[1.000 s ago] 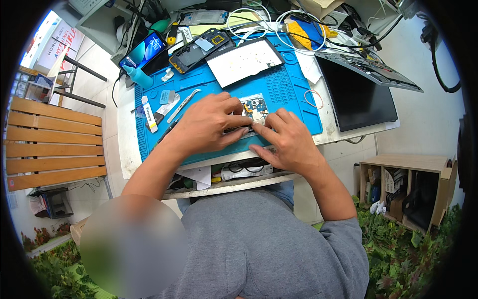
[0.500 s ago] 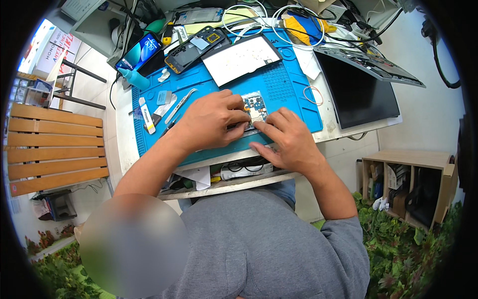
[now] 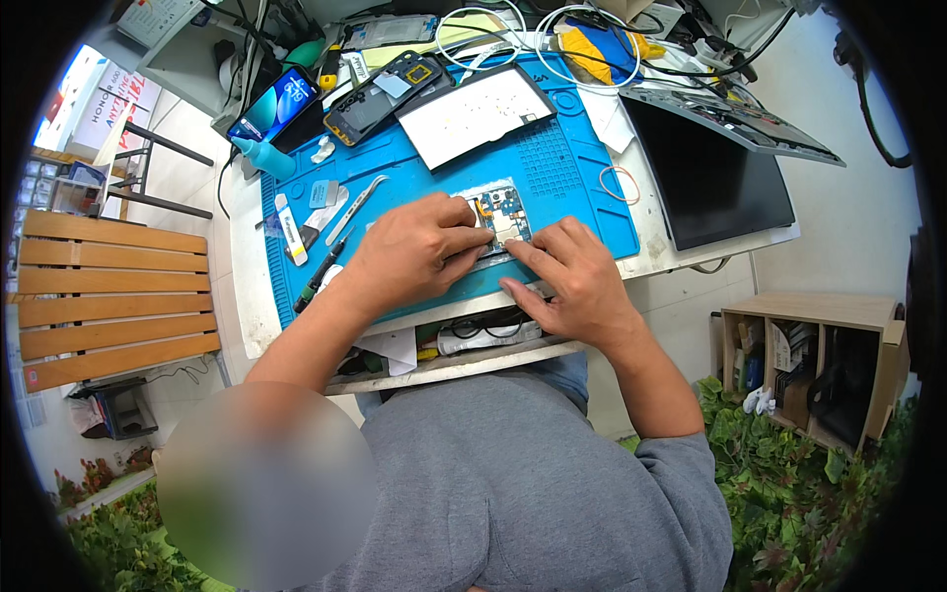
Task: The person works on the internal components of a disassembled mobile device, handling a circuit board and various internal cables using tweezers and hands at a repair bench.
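Note:
An opened phone (image 3: 507,205) with its circuit board bare lies on the blue repair mat (image 3: 419,192) in front of me. From its left side my left hand (image 3: 414,252) reaches over it, fingers curled together at the board's lower part. Whatever those fingertips hold is too small to make out. My right hand (image 3: 577,281) touches the board's lower right with the index fingertip, while its thumb stays apart near the mat's front edge. Beside my left forearm lie a screwdriver (image 3: 321,274) and a pair of tweezers (image 3: 357,209).
Beyond the phone lie a white panel (image 3: 476,115) and a dark phone frame (image 3: 383,99). A lit phone (image 3: 276,106) and a blue bottle (image 3: 264,158) stand at the left. An opened laptop (image 3: 705,183) is at the right, with coiled white cables (image 3: 589,49) behind.
My left hand has drawn slightly down and left, so more of the circuit board shows. More of the screwdriver shows beside my forearm. My right hand stays nearly in place, its fingertip at the board.

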A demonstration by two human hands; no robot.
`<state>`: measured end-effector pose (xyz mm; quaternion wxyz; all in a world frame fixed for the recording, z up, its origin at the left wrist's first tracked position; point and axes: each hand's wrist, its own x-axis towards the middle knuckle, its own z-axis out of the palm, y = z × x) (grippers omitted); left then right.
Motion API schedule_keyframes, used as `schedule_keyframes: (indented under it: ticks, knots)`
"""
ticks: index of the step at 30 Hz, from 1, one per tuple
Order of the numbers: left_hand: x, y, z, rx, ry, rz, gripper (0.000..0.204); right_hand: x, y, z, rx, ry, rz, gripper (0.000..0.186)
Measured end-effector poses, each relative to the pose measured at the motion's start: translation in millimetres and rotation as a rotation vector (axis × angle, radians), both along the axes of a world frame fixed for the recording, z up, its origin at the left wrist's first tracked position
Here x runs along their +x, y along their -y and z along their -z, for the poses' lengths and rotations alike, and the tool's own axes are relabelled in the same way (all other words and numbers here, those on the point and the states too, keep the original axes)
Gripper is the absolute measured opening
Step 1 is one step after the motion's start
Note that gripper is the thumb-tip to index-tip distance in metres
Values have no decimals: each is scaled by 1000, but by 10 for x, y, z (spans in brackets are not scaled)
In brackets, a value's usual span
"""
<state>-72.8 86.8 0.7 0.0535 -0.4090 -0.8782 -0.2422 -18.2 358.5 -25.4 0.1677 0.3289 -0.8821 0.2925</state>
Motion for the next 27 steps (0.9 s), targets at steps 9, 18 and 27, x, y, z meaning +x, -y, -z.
schedule_keyframes:
  ticks: [9, 18, 27]
  knots:
    - [61, -36, -48, -19, -18, -22, 27, 24, 77, -8, 73, -22, -10, 49]
    - [-46, -33, -171, -127, -65, 64, 24, 12, 103, -121, 155, 35, -15, 53]
    - [-185, -119, -210, -195, -133, 219, 14, 21, 104, -61, 119, 74, 3, 57]
